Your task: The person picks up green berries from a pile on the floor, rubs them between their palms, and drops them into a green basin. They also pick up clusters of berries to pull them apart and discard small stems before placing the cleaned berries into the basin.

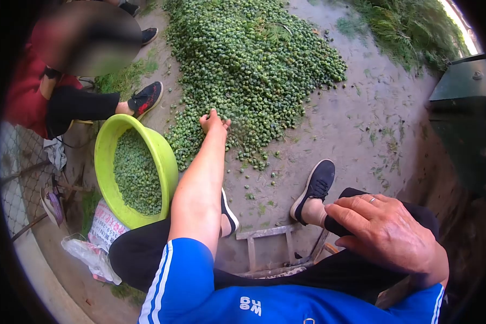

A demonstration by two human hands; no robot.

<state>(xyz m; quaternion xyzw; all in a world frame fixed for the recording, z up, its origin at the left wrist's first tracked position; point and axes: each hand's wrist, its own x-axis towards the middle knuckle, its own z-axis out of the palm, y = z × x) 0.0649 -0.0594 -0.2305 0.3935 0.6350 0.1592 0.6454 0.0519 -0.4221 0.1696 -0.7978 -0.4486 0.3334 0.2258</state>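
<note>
Green cones point(256, 67) are calling for light fingertips; the left hand point(215, 124) is half-curling among them, any pinch unclear, while the right hand point(389, 232) is resting open.

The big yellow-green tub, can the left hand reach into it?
Probably yes. The left hand is at the green pile, but the tub stands right beside the left forearm, and nothing seems to block its open top.

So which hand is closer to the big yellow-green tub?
The left. The left hand is at the green pile, a little to the right of the tub. The right hand rests by the right knee, farther off.
</note>
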